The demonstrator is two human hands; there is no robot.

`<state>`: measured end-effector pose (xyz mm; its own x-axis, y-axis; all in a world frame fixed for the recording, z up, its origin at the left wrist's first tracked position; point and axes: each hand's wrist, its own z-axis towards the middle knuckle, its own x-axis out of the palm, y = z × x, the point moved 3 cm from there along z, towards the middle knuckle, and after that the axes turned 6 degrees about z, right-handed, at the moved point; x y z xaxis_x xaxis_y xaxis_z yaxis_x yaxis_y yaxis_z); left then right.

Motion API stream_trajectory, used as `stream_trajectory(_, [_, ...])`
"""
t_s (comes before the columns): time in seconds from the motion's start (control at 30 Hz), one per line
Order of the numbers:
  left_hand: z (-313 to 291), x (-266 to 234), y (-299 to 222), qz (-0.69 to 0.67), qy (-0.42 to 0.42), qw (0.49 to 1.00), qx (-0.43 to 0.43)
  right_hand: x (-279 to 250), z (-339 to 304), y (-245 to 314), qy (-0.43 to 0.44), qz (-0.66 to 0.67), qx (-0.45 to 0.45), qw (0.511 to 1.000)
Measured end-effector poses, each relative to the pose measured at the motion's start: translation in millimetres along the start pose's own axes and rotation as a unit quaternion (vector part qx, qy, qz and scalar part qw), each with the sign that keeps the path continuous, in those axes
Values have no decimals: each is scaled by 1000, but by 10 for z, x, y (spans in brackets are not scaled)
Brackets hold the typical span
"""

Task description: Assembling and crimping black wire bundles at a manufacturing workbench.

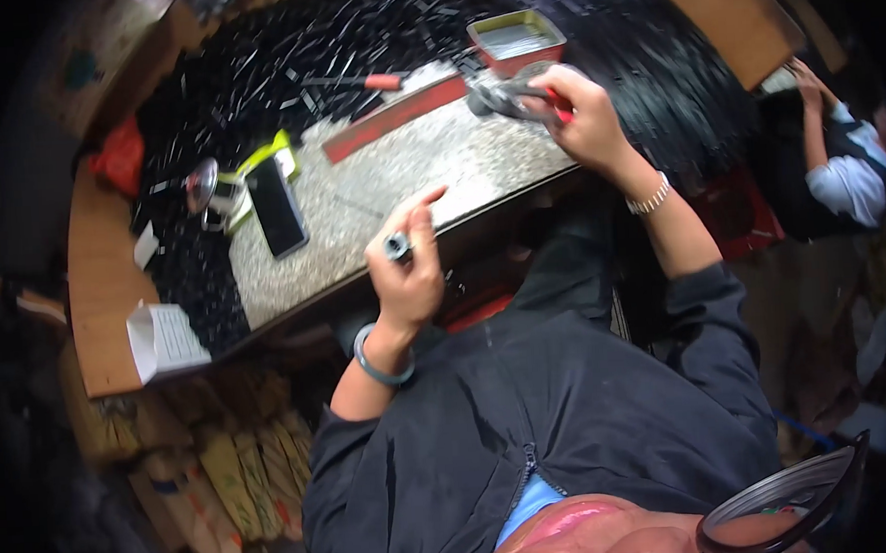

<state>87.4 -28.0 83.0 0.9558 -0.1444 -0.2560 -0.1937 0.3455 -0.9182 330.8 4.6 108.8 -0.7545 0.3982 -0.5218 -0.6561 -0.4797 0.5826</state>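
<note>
Looking down, I see my right hand [587, 121] gripping a grey tool [502, 99] by its red handle [560, 106], probably to leave its other end free, and my left hand [405, 273] curled round a small metal piece [396, 246], maybe to keep it snug. The tool is over the speckled board's [498, 173] right side, long way sideways, pointing left; the piece's round end faces me.

The surface [341, 250] bears one phone [277, 213], one open tin [540, 59], one long red bar [395, 119], one slim red-handled tool [383, 81] and black pieces [281, 60] too many to count, beside one left hand [403, 277], one right hand [587, 114], one small tubular part [396, 246], one blurred tool [512, 97], two bracelets [649, 201] and one co-worker [847, 187] at right.
</note>
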Motion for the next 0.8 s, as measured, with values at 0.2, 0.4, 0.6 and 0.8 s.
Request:
stream_trajectory(0.2, [22,145,-176,-64,26,997,15,353,-376,1056,-18,146,-221,964])
stream_trajectory(0.4, [-47,59,-175,-72,33,996,38,576,-474,1151,-76,181,-218,956])
stream_trajectory(0.6, [-81,10,-161,-87,24,995,35,653,-503,1177,-82,199,-225,950])
stream_trajectory(0.8, [-64,15,-159,-65,12,995,73,721,-519,1179,-98,268,-224,932])
